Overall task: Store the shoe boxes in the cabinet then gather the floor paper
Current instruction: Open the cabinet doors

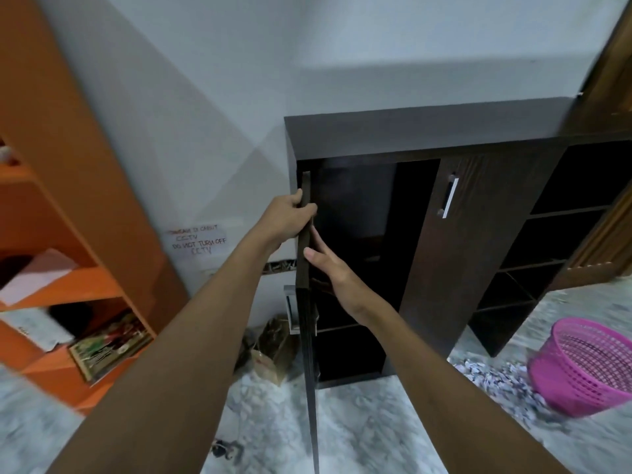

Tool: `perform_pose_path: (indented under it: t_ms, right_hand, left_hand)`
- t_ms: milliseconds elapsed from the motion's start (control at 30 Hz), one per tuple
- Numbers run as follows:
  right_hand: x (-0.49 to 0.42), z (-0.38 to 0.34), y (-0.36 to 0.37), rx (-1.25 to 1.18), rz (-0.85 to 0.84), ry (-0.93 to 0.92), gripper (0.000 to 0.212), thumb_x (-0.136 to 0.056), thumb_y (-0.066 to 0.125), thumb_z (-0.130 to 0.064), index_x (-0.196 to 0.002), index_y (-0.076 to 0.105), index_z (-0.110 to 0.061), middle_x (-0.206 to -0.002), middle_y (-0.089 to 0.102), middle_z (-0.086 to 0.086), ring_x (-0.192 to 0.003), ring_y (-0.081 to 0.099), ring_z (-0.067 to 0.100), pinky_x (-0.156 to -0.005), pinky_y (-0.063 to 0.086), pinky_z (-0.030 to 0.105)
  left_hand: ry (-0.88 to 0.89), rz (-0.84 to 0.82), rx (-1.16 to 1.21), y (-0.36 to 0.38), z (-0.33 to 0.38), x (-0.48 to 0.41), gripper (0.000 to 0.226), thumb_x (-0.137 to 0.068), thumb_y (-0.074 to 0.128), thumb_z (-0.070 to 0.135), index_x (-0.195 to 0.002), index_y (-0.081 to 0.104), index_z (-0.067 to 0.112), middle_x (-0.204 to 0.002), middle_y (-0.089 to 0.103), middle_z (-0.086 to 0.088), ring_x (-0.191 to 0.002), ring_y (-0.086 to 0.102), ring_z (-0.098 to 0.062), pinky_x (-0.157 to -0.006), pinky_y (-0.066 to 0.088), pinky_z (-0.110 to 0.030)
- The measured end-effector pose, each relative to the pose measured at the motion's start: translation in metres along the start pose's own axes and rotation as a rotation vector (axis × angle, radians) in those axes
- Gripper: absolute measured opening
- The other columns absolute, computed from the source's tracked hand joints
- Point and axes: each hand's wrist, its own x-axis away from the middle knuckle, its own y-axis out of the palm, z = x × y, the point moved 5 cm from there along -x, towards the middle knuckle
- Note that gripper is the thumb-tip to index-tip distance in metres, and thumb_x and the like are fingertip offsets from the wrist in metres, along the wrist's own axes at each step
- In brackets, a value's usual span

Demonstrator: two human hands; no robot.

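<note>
A dark brown cabinet (424, 131) stands against the white wall. Its left door (309, 354) is swung open toward me, edge-on. My left hand (287, 217) grips the upper edge of that door. My right hand (328, 265) is open, fingers stretched along the door's inner face. The compartment behind the open door is dark, and what it holds is hard to make out. The right door (461, 254), with a silver handle, is closed. Shredded white paper (496, 381) lies in a pile on the floor beside the cabinet's base.
An orange shelf unit (68, 206) with papers and books stands at left. A pink mesh basket (588, 367) sits on the floor at right. Brown bags (273, 347) lean between shelf and cabinet. Open dark shelves (547, 241) adjoin the cabinet's right side.
</note>
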Motion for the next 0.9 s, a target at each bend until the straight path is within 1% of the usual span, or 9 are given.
perform_pose_path:
  t_ms: [100,200,333,467,533,600,700,767,900]
  right_hand:
    - [0.000,0.001,-0.002,-0.049,0.015,0.017,0.061,-0.103,0.042,-0.032,-0.156,0.013,-0.027,-0.127,0.040,-0.029,-0.092,0.046,-0.035,-0.074,0.039,-0.004]
    - [0.003,-0.001,-0.009,-0.028,0.020,0.006,0.062,-0.100,0.048,-0.040,-0.154,0.022,-0.028,-0.130,0.044,-0.031,-0.109,0.046,-0.027,-0.080,0.040,-0.001]
    - [0.008,-0.004,-0.037,0.077,0.104,0.018,0.044,-0.098,0.052,-0.041,-0.140,0.049,-0.030,-0.125,0.062,-0.019,-0.117,0.057,-0.004,-0.089,0.048,0.016]
    - [0.018,-0.008,-0.101,0.133,0.349,0.020,0.023,-0.099,0.055,-0.026,-0.121,0.062,-0.029,-0.113,0.070,-0.009,-0.104,0.068,0.006,-0.097,0.051,0.032]
    - [0.026,-0.010,-0.141,0.133,0.471,0.021,0.016,-0.099,0.056,-0.023,-0.110,0.066,-0.028,-0.107,0.073,-0.007,-0.097,0.071,0.009,-0.091,0.054,0.032]
    - [0.032,-0.009,-0.181,0.116,0.581,0.023,0.014,-0.098,0.056,-0.021,-0.101,0.068,-0.028,-0.100,0.074,-0.005,-0.089,0.072,0.010,-0.081,0.054,0.029]
    - [0.035,-0.004,-0.237,0.082,0.682,0.047,0.016,-0.100,0.053,-0.017,-0.097,0.068,-0.022,-0.095,0.073,-0.002,-0.080,0.072,0.009,-0.067,0.052,0.018]
    - [0.032,0.003,-0.275,0.069,0.711,0.062,0.016,-0.100,0.053,-0.017,-0.099,0.068,-0.022,-0.094,0.073,-0.004,-0.078,0.071,0.005,-0.066,0.052,0.019]
    - [0.016,0.016,-0.346,0.155,0.715,0.067,0.022,-0.100,0.054,-0.026,-0.120,0.064,-0.026,-0.107,0.067,-0.013,-0.098,0.065,0.002,-0.086,0.053,0.025]
  left_hand:
    - [0.007,-0.009,-0.007,0.002,0.003,0.001,0.076,-0.071,0.056,0.047,-0.141,0.051,0.017,-0.129,0.064,-0.005,-0.112,0.064,-0.019,-0.099,0.053,-0.039]
    - [0.010,-0.003,-0.115,0.002,0.011,0.004,0.071,-0.074,0.056,0.047,-0.137,0.054,0.013,-0.131,0.063,-0.008,-0.115,0.063,-0.022,-0.100,0.051,-0.039]
    - [0.105,0.006,-0.502,0.003,0.044,0.006,0.035,-0.090,0.061,0.028,-0.118,0.065,0.007,-0.112,0.066,-0.011,-0.105,0.063,-0.028,-0.080,0.051,-0.034]
    - [0.265,-0.004,-0.710,0.026,0.090,-0.005,0.060,-0.092,0.060,0.038,-0.145,0.045,0.015,-0.148,0.046,-0.006,-0.133,0.046,-0.025,-0.103,0.042,-0.037]
    - [0.349,-0.087,-0.666,0.047,0.115,-0.016,0.060,-0.091,0.061,0.041,-0.145,0.046,0.019,-0.138,0.057,-0.004,-0.126,0.054,-0.022,-0.102,0.043,-0.031]
    - [0.420,-0.194,-0.664,0.075,0.137,-0.028,0.053,-0.092,0.061,0.041,-0.140,0.052,0.020,-0.118,0.068,-0.004,-0.105,0.062,-0.017,-0.093,0.046,-0.027]
    - [0.484,-0.240,-0.707,0.116,0.157,-0.052,0.050,-0.094,0.057,0.043,-0.139,0.053,0.022,-0.115,0.068,-0.003,-0.094,0.059,-0.014,-0.094,0.049,-0.032]
    - [0.522,-0.188,-0.722,0.140,0.165,-0.073,0.053,-0.095,0.055,0.044,-0.142,0.049,0.022,-0.125,0.062,-0.004,-0.110,0.058,-0.019,-0.099,0.048,-0.038]
    - [0.628,-0.047,-0.724,0.186,0.182,-0.117,0.051,-0.099,0.051,0.038,-0.145,0.045,0.017,-0.143,0.047,-0.005,-0.132,0.045,-0.024,-0.107,0.042,-0.041]
